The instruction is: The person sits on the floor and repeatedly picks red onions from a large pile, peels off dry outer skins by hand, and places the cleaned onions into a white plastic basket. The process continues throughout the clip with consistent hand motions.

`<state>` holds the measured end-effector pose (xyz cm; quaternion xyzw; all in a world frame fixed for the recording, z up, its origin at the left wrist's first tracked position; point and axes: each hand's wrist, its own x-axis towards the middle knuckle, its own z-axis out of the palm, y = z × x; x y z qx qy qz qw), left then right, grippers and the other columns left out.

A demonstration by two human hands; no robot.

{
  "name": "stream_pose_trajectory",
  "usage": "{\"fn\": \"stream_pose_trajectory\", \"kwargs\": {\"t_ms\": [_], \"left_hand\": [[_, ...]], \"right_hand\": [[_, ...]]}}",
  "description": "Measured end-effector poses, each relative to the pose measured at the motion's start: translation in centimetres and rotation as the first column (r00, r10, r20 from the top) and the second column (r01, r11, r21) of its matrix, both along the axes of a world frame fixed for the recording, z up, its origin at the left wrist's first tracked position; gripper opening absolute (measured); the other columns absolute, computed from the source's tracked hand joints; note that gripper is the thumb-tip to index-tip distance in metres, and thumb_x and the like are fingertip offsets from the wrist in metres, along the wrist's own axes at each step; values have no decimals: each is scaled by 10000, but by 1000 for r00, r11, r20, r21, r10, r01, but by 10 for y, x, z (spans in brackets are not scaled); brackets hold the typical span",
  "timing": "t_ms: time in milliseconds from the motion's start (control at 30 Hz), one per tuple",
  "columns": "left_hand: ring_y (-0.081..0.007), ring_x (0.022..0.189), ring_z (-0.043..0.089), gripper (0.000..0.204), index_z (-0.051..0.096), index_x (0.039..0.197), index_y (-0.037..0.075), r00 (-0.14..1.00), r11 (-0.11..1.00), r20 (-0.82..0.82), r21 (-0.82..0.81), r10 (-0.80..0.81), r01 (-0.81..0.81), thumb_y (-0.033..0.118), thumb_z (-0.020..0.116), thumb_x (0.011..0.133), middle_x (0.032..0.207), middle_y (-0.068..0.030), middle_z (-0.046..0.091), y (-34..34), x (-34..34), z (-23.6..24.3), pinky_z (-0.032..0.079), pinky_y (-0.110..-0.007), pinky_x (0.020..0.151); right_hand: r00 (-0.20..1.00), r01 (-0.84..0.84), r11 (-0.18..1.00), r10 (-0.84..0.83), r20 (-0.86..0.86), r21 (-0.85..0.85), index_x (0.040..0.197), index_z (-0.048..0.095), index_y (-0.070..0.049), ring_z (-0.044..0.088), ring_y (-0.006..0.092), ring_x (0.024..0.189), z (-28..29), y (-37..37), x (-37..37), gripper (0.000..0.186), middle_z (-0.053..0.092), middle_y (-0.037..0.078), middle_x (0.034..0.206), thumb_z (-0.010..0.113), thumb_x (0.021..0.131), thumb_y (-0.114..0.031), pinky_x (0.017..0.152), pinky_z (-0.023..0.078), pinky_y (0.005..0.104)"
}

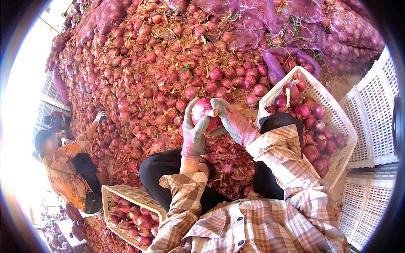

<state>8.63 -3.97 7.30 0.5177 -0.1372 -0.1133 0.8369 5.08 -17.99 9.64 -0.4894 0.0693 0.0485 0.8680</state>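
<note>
Gripping a red onion (200,109) at mid-frame — cupped in the gloved left hand (192,135), steadied near its dry neck (214,113) by the gloved right hand (234,122). Can see a loose onion heap (139,84) filling upper centre, with part-filled crates at right, white (334,110), and lower left, cream (134,191). Can also make out, far left, a co-worker (63,166) with one arm stretched to the heap.

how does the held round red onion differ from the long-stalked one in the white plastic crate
The round red onion sits between the gloved left hand and right hand; the long-stalked red onion lies in the white plastic crate. The held one has a short stub, the crated one a long stalk. Both are purplish red.
</note>
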Motion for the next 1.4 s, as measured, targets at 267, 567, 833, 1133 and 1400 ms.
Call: {"fn": "stream_pose_trajectory", "kwargs": {"t_ms": [267,567,833,1133,1400], "left_hand": [[-199,1146,551,649,460,1366,27,996,997,-91,-77,-14,7,267,730,826,1249,-96,560,-5,-1,5,442,-337,998],[-303,1077,604,539,478,1314,-25,624,694,771,380,129,-612,132,669,834,1199,-196,600,9,4,-51,469,-374,952],[-280,961,642,290,586,1141,6,900,832,354,394,255,-390,160,627,899,1005,-133,668,16,6,-55,507,-410,864],[-302,1236,548,392,597,1193,63,988,740,-123,-673,-98,-11,381,444,1021,1224,-141,644,14,26,-41,408,-502,1082],[-270,1150,541,628,446,1383,180,730,970,-668,-241,-144,-30,552,595,900,1351,-22,488,-4,-12,-31,465,-518,946]], "right_hand": [[962,119,863,23,273,-492,1420,436,-80,556,182,1151,-19,-6,7,615,559,89,1285,574,956,-460,870,545,338],[965,210,611,-7,261,-763,1369,510,-47,555,187,1168,-24,5,4,587,606,133,1259,554,966,-472,1002,427,329],[999,27,907,-7,48,-420,1342,528,-7,521,192,1209,-50,3,11,653,591,117,1281,571,941,-521,1048,371,306],[987,61,962,-18,-161,266,1361,473,-102,585,268,1065,-38,-7,3,750,529,104,1245,682,814,-572,713,591,491],[993,117,993,-117,35,6,1290,558,-32,601,202,1072,-19,-21,8,514,600,97,1219,645,892,-346,873,526,395]]}}
